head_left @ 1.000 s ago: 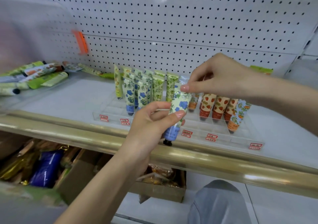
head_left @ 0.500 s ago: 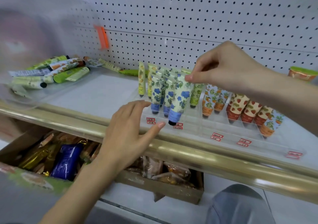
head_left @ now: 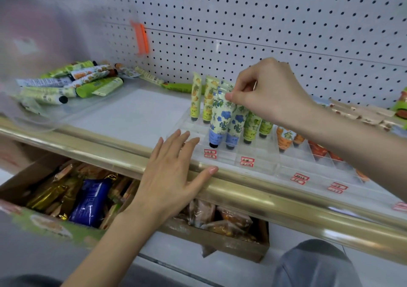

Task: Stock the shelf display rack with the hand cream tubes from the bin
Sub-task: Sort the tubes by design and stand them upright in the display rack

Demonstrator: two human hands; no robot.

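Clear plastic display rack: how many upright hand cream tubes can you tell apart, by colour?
Yellow fruit-print tubes: 2
Cream tubes with blue flowers: 2 plain, maybe more behind
Green leaf-print tubes: 2
Orange tubes: 2
Total: 8 told apart. Red tubes behind the right forearm are too hidden to count.

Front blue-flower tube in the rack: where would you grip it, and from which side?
Pinch the blue-flower tube by its flat crimped top, coming from above. It stands cap down in the clear rack, leaning back, with a neighbouring tube tight beside its body, so the top looks easiest to reach. The right hand pinches it there.
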